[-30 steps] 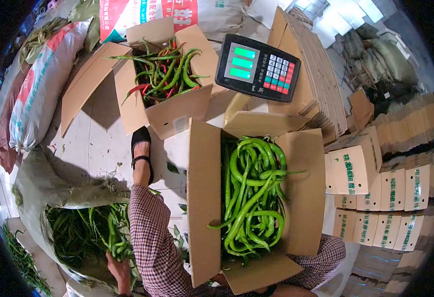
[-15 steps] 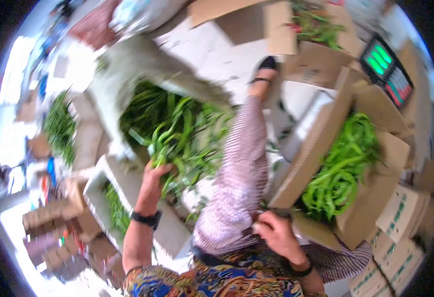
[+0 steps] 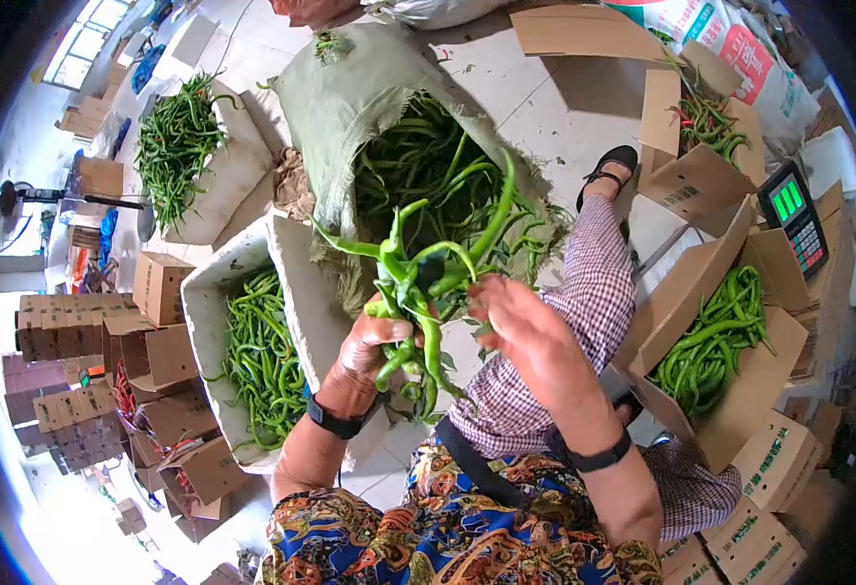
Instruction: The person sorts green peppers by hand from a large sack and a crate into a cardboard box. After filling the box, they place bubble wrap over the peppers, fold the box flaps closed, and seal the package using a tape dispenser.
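Note:
My left hand (image 3: pixel 374 341) is closed around a bunch of long green peppers (image 3: pixel 416 278), which fan out above and below the fingers. Close to the right side of this bunch is my right hand (image 3: pixel 523 327), its fingers loosely bent and apart, with fingertips right by a curved pepper's tip. Beyond the hands, a pale green woven sack (image 3: pixel 325 93) lies with its mouth toward me, and many green peppers (image 3: pixel 428 161) fill the opening and spill out at its right.
On the left stands a white foam box (image 3: pixel 203 322) of green peppers. A cardboard box (image 3: pixel 764 375) with more peppers is at the right, near a scale with a lit green display (image 3: pixel 787 202). Behind are another pepper-filled carton (image 3: pixel 686 185) and a white sack (image 3: pixel 228 180) topped with peppers.
My left hand has drawn the peppers back from the sack's mouth toward me. My right hand has risen from my lap to beside the bunch. The camera view has shifted.

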Demonstrator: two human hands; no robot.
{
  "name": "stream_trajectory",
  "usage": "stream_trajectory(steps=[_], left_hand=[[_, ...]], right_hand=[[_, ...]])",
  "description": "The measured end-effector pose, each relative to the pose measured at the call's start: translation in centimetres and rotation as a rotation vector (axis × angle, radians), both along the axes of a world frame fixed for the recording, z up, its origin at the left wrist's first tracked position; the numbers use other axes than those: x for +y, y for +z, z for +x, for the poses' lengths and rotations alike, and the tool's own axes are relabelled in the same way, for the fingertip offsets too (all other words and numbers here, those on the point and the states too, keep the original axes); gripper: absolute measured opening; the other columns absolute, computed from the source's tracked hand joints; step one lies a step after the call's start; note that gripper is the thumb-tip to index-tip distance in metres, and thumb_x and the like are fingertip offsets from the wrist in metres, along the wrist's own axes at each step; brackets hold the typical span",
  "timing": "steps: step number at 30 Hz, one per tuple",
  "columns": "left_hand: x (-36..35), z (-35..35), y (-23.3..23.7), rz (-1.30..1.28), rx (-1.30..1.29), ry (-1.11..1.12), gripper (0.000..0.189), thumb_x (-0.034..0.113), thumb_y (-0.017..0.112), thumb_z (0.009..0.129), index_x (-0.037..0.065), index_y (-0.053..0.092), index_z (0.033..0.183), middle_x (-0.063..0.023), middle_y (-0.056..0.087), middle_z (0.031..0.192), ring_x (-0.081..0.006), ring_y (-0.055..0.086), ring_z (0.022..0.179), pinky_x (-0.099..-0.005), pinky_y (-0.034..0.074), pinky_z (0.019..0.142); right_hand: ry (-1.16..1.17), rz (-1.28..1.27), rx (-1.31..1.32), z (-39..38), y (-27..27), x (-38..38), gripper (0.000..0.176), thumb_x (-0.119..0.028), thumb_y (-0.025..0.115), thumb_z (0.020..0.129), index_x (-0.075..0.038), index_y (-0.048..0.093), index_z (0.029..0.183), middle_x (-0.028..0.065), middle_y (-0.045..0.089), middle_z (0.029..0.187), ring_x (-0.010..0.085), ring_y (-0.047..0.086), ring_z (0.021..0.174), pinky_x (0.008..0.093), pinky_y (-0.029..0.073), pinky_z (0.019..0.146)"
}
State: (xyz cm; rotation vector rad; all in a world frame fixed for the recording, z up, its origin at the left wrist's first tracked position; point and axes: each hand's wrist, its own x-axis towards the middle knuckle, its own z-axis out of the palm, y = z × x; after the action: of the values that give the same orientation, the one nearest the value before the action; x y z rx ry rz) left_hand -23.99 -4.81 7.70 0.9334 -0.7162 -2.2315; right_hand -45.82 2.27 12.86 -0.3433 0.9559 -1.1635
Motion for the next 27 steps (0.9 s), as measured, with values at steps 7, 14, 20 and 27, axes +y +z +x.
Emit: stream_trajectory(steps=[7,14,20,27], left_hand=[[2.0,1.4,-0.4,0.128,0.046,0.099,0.068,0.021,0.075,0.064,-0.004,0.052,0.123,-0.0146,0.063,0.107,-0.0237,0.063,0.082,-0.0393,0.055,0.073],[2.6,2.0,-1.8,0.213,0.203,0.175,0.063,0.016,0.069,0.067,0.002,0.051,0.126,-0.0106,0.061,0.114,-0.0243,0.059,0.095,-0.0408,0.054,0.076],[2.2,1.7,-1.9,0.240,0.188,0.148,0.056,0.018,0.071,0.065,0.003,0.055,0.117,-0.0072,0.058,0.104,-0.0212,0.053,0.091,-0.0363,0.050,0.073],[2.1,1.9,-1.0,0.174,0.116,0.116,0.049,0.016,0.075,0.069,-0.001,0.058,0.111,-0.0111,0.062,0.097,-0.0237,0.060,0.078,-0.0380,0.053,0.072]], right_hand=[[-0.083,-0.025,-0.273,2.1,-2.7,-2.6,0.026,-0.023,0.062,0.093,-0.009,0.057,0.115,0.0037,0.061,0.117,0.0118,0.054,0.105,0.0279,0.043,0.086],[-0.220,-0.139,-0.094,-1.6,-1.8,-1.7,0.021,-0.021,0.053,0.098,-0.006,0.055,0.113,0.0113,0.063,0.112,0.0204,0.059,0.103,0.0362,0.046,0.091],[-0.304,-0.242,-0.009,-4.0,0.5,-0.1,0.029,-0.019,0.049,0.099,0.000,0.052,0.120,0.0092,0.061,0.096,0.0221,0.060,0.097,0.0404,0.047,0.093],[-0.489,0.073,1.012,-14.7,5.0,7.1,0.039,-0.026,0.045,0.100,-0.004,0.049,0.132,0.0089,0.060,0.106,0.0186,0.056,0.104,0.0338,0.042,0.095]])
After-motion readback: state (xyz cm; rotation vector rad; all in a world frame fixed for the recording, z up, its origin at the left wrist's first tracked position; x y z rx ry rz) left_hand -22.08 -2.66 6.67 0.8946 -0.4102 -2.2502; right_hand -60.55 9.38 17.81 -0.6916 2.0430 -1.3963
